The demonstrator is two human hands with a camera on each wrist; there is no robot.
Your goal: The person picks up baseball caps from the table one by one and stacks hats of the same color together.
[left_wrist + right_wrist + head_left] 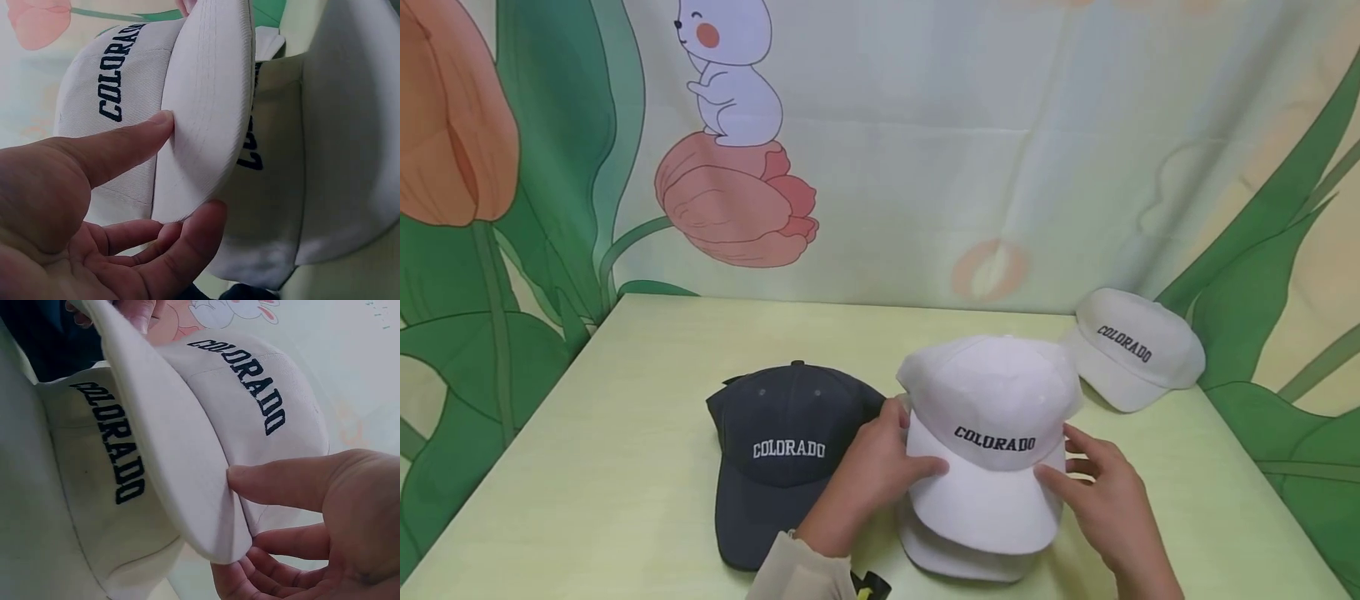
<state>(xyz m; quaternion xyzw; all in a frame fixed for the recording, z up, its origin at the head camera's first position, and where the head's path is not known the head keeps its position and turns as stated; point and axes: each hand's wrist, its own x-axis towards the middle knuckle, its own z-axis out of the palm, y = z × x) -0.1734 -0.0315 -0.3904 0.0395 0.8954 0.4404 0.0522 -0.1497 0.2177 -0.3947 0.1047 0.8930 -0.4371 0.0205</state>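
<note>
Both hands hold a white baseball cap point(988, 400) with dark COLORADO lettering, one at each side of its brim. My left hand point(876, 458) pinches the brim's left side, thumb on top and fingers beneath, as the left wrist view shows. On the opposite side my right hand point(1105, 492) grips the brim the same way. Directly below is a second white cap point(962, 558); in the head view mostly its brim shows, while its lettering appears in the right wrist view point(115, 450). A dark navy cap point(790, 450) with white COLORADO lettering lies just left of my left hand.
Another white cap point(1138, 346) sits at the table's back right corner. The pale green table point(625, 433) ends against a printed cloth backdrop point(887, 167) with tulips and a white animal. A small black and yellow object point(872, 586) shows near my left sleeve.
</note>
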